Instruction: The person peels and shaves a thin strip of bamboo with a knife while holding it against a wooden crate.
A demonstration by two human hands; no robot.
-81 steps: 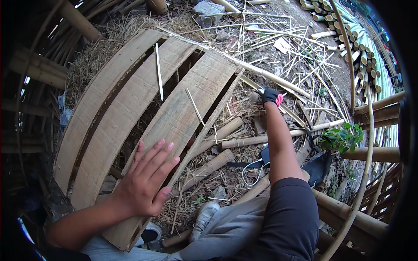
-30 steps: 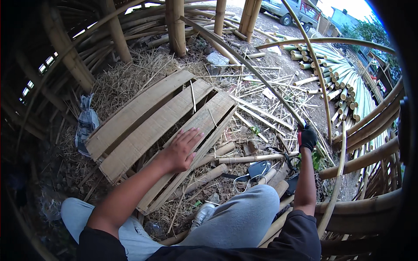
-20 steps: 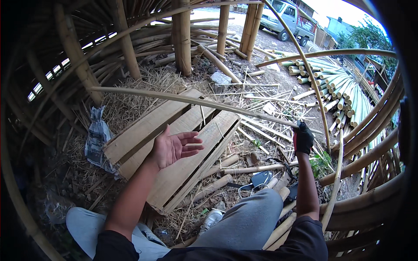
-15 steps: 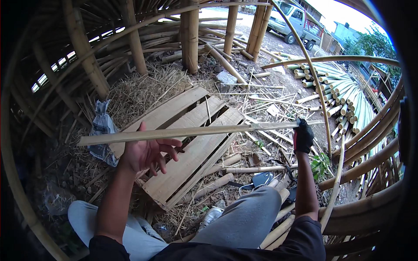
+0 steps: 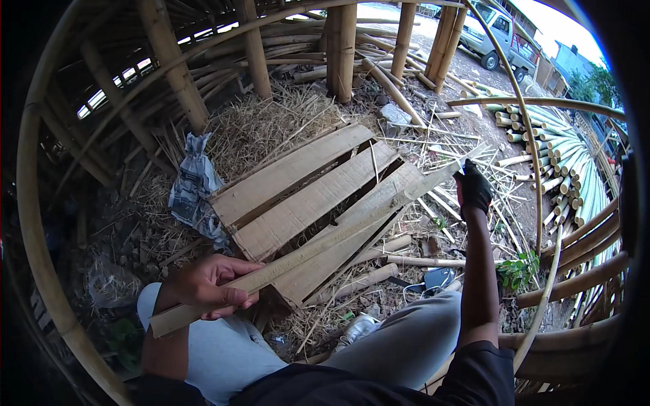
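Note:
A long split bamboo slat point(image 5: 318, 245) slants across the view, its near end at lower left and its far end at upper right. My bare left hand point(image 5: 215, 284) is closed round it near the lower-left end, thumb on top. My right hand point(image 5: 476, 191), in a black glove, grips it close to the far end. A small bright patch shows at that grip, too unclear to name. Beneath the slat lies a low wooden slatted bench point(image 5: 305, 201) with gaps between its boards. A loose thin strip rests on the bench.
A crumpled sack point(image 5: 195, 186) lies left of the bench, beside dry straw point(image 5: 277, 128). Bamboo posts point(image 5: 340, 57) stand behind, and cut poles point(image 5: 562, 152) are stacked at right. Offcuts litter the ground. A curved bamboo pole point(image 5: 528, 128) rises at right. A truck point(image 5: 497, 30) stands beyond.
My left hand has gone from open beneath the slat to closed round it, lower down. The slat has swung from nearly level to slanting. The whole view has shifted.

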